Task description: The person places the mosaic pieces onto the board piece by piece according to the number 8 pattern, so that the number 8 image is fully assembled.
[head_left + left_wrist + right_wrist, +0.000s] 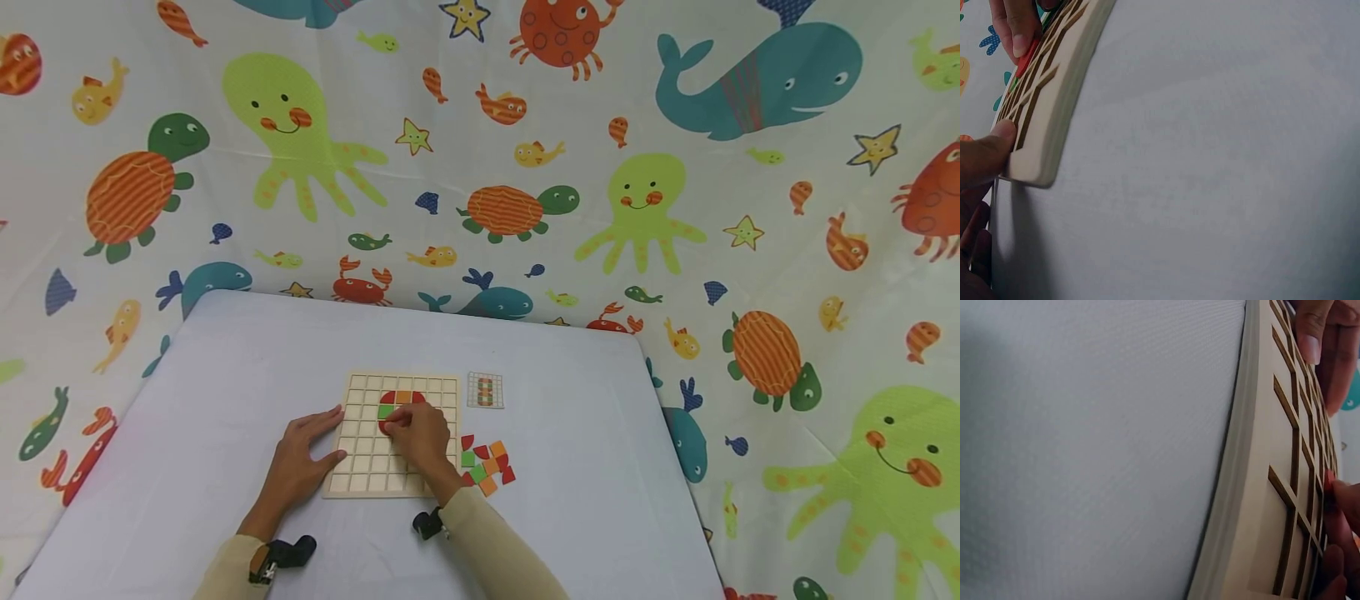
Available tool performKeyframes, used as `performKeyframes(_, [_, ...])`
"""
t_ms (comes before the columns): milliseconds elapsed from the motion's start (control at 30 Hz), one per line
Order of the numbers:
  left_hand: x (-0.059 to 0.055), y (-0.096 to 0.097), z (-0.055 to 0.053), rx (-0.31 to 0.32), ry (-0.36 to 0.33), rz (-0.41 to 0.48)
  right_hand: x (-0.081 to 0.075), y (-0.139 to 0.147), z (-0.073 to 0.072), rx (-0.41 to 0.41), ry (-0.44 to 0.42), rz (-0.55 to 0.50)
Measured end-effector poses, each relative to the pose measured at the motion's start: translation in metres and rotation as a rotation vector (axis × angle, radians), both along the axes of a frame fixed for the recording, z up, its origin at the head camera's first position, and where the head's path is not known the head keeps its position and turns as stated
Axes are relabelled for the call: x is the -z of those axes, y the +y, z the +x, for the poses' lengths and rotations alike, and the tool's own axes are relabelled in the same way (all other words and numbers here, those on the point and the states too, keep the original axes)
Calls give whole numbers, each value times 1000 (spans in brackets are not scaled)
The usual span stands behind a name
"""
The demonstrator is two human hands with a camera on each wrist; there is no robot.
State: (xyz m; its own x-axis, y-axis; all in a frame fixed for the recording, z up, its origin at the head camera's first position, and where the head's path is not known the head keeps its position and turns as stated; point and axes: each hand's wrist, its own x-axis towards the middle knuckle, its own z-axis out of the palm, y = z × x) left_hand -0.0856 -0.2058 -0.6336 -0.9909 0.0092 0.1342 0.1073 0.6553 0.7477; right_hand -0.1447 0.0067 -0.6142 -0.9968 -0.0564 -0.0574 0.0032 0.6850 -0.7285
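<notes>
The right hand (pixel 422 437) pinches a red piece (pixel 383 427) over the board (pixel 356 481); the left hand (pixel 296 465), spread, touches its left edge. Stray fingertips could nudge neighbouring tiles (pixel 386 411).

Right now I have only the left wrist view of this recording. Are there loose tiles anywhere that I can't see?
Observer: Yes, red, green and orange loose tiles lie by the right side of the wooden grid board.
Reviewer: Anything beyond them?
Observer: A small pattern card lies farther back, also off the board's right side.
Reviewer: And the farthest tiles set in the board?
Observer: An orange tile sits between two red tiles there.
</notes>
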Motion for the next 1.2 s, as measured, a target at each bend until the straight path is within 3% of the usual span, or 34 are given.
performKeyframes(633, [-1,0,0,-2,-15,10,-1,0,2,-30,54,4])
performKeyframes(1033, [2,1,0,-9,-18,0,-10,41,1,-63,55,-279])
performKeyframes(1200, [3,0,0,-14,-24,-2,-9,69,3,-28,47,-307])
